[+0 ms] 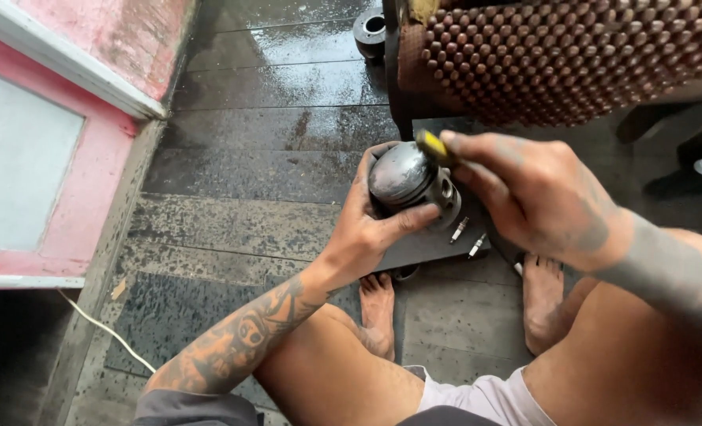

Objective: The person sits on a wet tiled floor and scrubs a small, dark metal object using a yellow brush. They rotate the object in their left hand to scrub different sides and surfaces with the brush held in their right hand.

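The left hand (366, 229) is wrapped around a round metal piston (408, 180), with the fingers curled behind it and the thumb (411, 218) pressed along its lower front edge. The piston is held up off the floor, tilted so that its shiny, slightly domed top faces the camera; a round hole shows in its side, on the right. The right hand (536, 193) is closed around a small tool with a yellow handle (432, 145), pinched between thumb and fingers, and the yellow end sits just at the upper right edge of the piston's top. Whether the tool's tip touches the metal cannot be told, since the hand hides it.

Just below the piston lies a dark flat board (426, 246) on the floor, and on it rest two small spark plugs (468, 237), side by side and close to the right hand. The person's bare feet stand near the board's lower edge, the left foot (378, 312) under the left forearm and the right foot (542, 300) under the right wrist.

The floor (272, 158) is made of dark, wet planks. Above the hands hangs a seat cover of brown wooden beads (572, 55). A dark metal ring (369, 31) stands on the floor to its left. At far left is a pink door frame (90, 181) with a frosted pane, and a thin white cable (106, 327) runs across the floor below it.
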